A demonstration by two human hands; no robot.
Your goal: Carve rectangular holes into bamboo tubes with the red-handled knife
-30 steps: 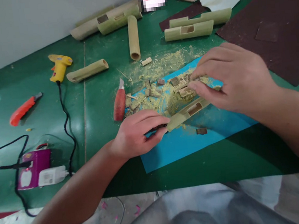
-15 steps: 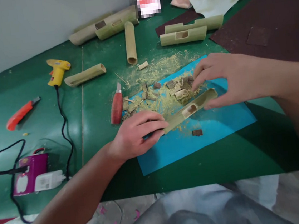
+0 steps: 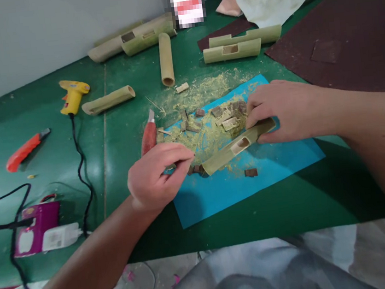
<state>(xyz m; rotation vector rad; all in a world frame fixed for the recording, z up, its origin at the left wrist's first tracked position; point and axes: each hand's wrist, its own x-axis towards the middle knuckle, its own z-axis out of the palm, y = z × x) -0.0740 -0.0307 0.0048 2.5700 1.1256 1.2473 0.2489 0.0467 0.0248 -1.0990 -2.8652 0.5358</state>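
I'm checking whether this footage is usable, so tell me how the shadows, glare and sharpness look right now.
Head view: pale glare on the green table at left; dark shadow right of the blue sheet; yellow glue gun fairly clear; shavings soft in fine detail; white patch at top pixelated, its content unreadable.

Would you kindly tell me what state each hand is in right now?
Left hand: closed, fingertips together; whether it holds something small cannot be told.
Right hand: closed on the right end of the notched bamboo tube.
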